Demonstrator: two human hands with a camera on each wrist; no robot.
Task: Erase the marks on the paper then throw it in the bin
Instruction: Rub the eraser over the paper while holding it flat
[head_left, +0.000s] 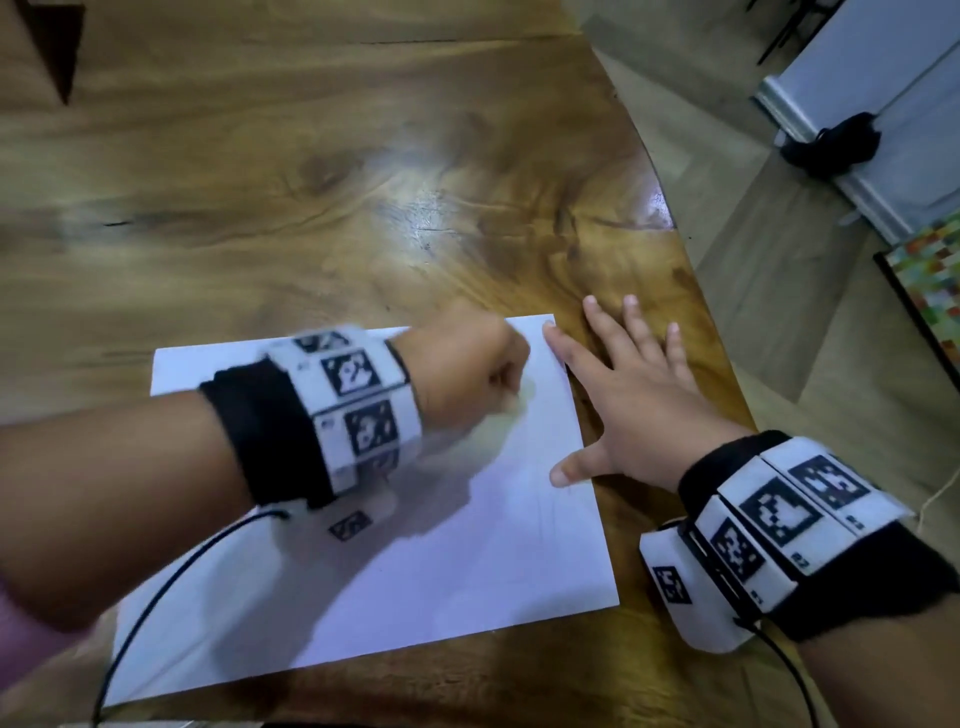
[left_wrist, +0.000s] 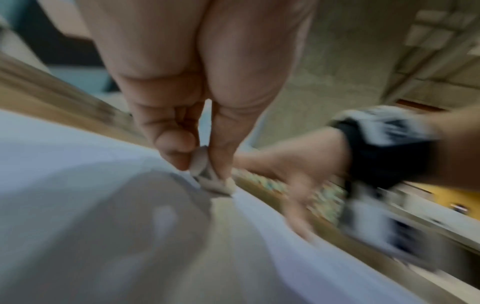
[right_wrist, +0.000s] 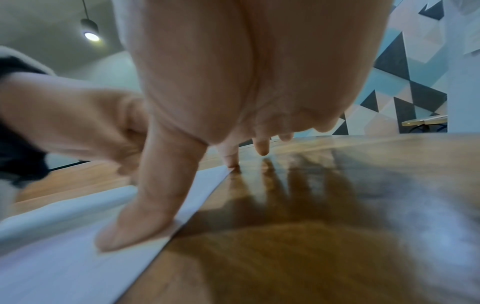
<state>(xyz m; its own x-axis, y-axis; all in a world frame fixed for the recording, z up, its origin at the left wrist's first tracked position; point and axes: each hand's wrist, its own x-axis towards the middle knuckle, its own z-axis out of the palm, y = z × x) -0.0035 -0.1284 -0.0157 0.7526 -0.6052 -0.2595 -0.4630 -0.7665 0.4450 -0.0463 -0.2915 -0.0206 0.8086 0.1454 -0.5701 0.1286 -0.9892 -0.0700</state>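
Glossy brown wooden table (head_left: 363, 182) carries the thin white sheet of paper (head_left: 467, 545), lying flat near its right edge. The left hand (head_left: 462, 374) pinches a small pale eraser (left_wrist: 207, 176) against the sheet; the right hand (head_left: 628, 395), fingers spread, pins the edge. Paper this light probably creases easily, so lift by an edge. Marks are too faint to read, and no bin shows.

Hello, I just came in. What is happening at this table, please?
A person is erasing a sheet of paper that lies on a wooden table. The left hand pinches a small eraser and holds it against the sheet. The right hand lies flat and spread at the paper's right edge, thumb and index fingertip on the sheet to steady it. Any marks are too faint to judge, and no bin is in view.
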